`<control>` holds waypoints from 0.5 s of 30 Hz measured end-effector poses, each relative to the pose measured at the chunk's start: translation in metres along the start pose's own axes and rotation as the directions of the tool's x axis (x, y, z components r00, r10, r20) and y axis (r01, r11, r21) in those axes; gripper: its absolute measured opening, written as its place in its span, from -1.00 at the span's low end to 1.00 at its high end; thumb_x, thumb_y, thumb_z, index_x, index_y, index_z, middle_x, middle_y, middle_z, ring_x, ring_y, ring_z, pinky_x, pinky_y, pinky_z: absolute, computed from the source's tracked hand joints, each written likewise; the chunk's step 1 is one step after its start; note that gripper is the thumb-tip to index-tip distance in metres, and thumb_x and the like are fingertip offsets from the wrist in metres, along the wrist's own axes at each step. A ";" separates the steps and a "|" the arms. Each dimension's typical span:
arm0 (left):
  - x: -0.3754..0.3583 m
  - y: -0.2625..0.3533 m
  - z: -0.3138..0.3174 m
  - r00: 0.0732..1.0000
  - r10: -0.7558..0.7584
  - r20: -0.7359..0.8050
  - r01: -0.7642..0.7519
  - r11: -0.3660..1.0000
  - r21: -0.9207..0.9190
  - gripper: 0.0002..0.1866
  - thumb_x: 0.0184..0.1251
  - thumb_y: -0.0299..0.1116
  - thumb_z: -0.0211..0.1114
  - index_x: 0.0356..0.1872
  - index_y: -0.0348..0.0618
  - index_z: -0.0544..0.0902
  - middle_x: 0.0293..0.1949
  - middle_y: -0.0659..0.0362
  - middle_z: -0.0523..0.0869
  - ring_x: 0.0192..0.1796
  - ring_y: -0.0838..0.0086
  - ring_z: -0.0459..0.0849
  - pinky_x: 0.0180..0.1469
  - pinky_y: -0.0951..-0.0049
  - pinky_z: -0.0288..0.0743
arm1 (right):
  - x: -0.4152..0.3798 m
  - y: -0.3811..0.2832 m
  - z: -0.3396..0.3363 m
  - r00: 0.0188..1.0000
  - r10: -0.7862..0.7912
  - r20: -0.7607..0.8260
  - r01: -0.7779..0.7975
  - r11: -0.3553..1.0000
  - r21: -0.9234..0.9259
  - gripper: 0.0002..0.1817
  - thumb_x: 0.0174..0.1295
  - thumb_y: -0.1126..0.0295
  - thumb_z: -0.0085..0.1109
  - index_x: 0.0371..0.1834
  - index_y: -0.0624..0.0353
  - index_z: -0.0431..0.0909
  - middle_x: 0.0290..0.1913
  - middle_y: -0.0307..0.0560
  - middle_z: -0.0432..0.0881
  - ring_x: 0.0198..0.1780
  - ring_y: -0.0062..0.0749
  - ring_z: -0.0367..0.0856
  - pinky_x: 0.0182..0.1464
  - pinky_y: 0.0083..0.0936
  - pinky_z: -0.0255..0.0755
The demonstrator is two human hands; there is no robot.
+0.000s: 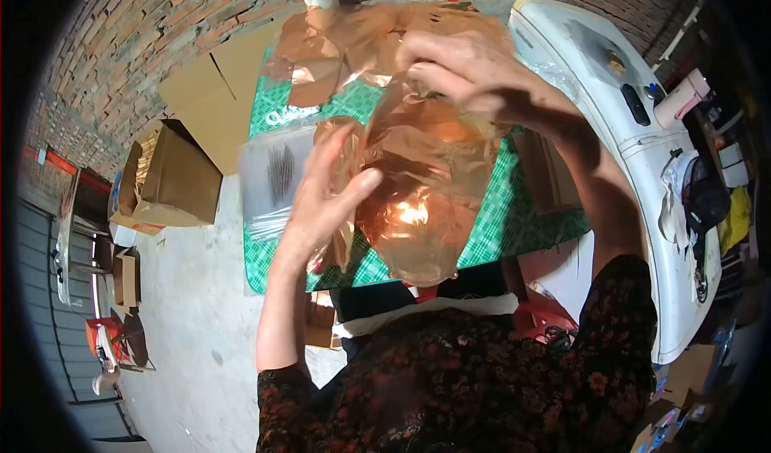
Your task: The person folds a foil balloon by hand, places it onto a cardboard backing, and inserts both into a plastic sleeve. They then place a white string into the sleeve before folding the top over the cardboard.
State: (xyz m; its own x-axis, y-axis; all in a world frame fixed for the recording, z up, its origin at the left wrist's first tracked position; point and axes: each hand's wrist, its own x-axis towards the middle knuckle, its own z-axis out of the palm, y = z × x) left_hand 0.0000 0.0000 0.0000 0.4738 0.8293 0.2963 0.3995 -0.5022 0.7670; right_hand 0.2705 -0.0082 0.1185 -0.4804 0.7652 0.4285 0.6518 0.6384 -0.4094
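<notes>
A shiny copper-coloured translucent film bag (430,204) spreads over the green patterned table (514,220), its lower end near the front edge. My right hand (458,71) is closed at the top of this bag, fingers bent, slightly blurred. At the bag's left side is my left hand (325,200), with thumb and fingers apart over the film. More copper film sheets (309,67) lie across the back of the table. Left of my left hand rests a stack of clear plastic sleeves (277,172).
An open cardboard box (181,180) stands on the floor at the left, near a flat cardboard sheet (201,91). To the right, a white appliance (594,99) carries a dark object and a pink cup (679,99). A brick wall rises behind.
</notes>
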 end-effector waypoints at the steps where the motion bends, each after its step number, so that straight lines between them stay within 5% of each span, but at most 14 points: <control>1: 0.002 0.019 0.010 0.993 0.095 -0.077 -0.099 0.994 -0.054 -0.37 0.41 -0.15 0.46 0.45 -0.03 0.52 0.37 -0.10 0.56 0.44 0.10 0.52 0.46 0.19 0.38 | 0.005 -0.009 0.002 0.999 -0.047 -0.005 0.047 0.999 -0.007 -0.72 0.49 0.18 0.16 0.02 0.16 0.59 -0.32 0.01 0.69 -0.24 -0.18 0.68 -0.10 -0.20 0.51; 2: 0.003 0.026 0.014 0.971 0.182 -0.156 -0.199 0.975 -0.099 -0.46 0.43 -0.23 0.45 0.39 -0.06 0.58 0.22 -0.12 0.72 0.33 0.18 0.67 0.37 0.24 0.48 | 0.007 -0.015 0.001 0.996 -0.093 -0.009 0.093 0.996 -0.012 -0.72 0.48 0.16 0.13 -0.02 0.14 0.59 -0.36 0.00 0.69 -0.30 -0.16 0.67 -0.14 -0.16 0.50; 5: 0.005 0.015 0.009 0.985 -0.163 -0.049 0.164 0.986 0.028 -0.72 0.47 -0.36 0.37 0.13 -0.19 0.71 -0.23 -0.02 0.82 -0.11 0.26 0.83 0.01 0.28 0.62 | 0.014 -0.026 -0.006 0.996 -0.070 0.055 0.071 0.997 -0.024 -0.73 0.48 0.19 0.17 -0.01 0.18 0.57 -0.36 -0.05 0.68 -0.31 -0.28 0.66 -0.19 -0.26 0.48; 6: 0.003 0.002 0.010 0.992 -0.044 -0.117 0.029 0.992 -0.122 -0.82 0.50 -0.43 0.31 0.00 -0.26 0.72 -0.40 0.03 0.80 -0.30 0.31 0.82 -0.17 0.31 0.61 | 0.011 -0.043 -0.016 0.953 0.220 0.210 -0.240 0.968 0.075 -0.84 0.50 0.35 0.20 0.04 0.13 0.61 -0.40 -0.28 0.60 -0.31 -0.62 0.59 -0.26 -0.49 0.44; 8: 0.001 -0.022 0.004 0.990 -0.103 -0.093 0.082 0.974 -0.210 -0.81 0.52 -0.46 0.27 0.04 -0.26 0.71 -0.33 -0.01 0.83 -0.21 0.34 0.84 -0.12 0.31 0.61 | -0.001 -0.018 -0.009 0.911 0.264 0.318 -0.377 0.846 0.378 -0.82 0.47 0.32 0.27 0.02 0.11 0.66 -0.42 -0.36 0.54 -0.31 -0.69 0.55 -0.26 -0.58 0.42; 10: -0.009 -0.011 -0.014 0.982 -0.188 -0.001 0.185 0.968 -0.172 -0.80 0.52 -0.48 0.26 0.06 -0.26 0.70 -0.31 -0.10 0.82 -0.18 0.19 0.87 -0.12 0.25 0.61 | -0.017 -0.015 -0.007 0.857 0.330 0.396 -0.462 0.832 0.307 -0.77 0.41 0.26 0.37 0.01 0.11 0.70 -0.42 -0.43 0.47 -0.28 -0.73 0.51 -0.21 -0.67 0.41; 14: -0.032 0.002 -0.028 0.995 -0.026 0.091 0.018 0.996 0.091 -0.84 0.50 -0.48 0.27 0.01 -0.26 0.69 -0.34 -0.24 0.69 -0.20 -0.20 0.73 -0.21 0.15 0.57 | -0.045 0.018 0.000 0.790 0.239 0.565 -0.474 0.823 0.315 -0.72 0.38 0.25 0.41 0.05 0.12 0.68 -0.33 -0.40 0.54 -0.23 -0.70 0.53 -0.13 -0.61 0.43; 15: -0.038 0.002 -0.031 0.984 -0.072 0.165 0.047 0.988 0.147 -0.86 0.52 -0.49 0.27 -0.02 -0.30 0.69 -0.32 -0.13 0.74 -0.22 0.04 0.73 -0.20 0.22 0.57 | -0.052 0.026 -0.006 0.777 0.261 0.573 -0.501 0.807 0.312 -0.73 0.38 0.26 0.41 0.05 0.12 0.68 -0.31 -0.40 0.55 -0.22 -0.70 0.54 -0.11 -0.61 0.43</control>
State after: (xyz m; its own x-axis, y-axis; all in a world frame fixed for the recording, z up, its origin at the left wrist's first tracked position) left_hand -0.0413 -0.0248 0.0080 0.5669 0.8113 0.1428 0.5321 -0.4929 0.6884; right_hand 0.3154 -0.0320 0.0904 -0.5395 0.8082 -0.2359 0.5842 0.1575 -0.7962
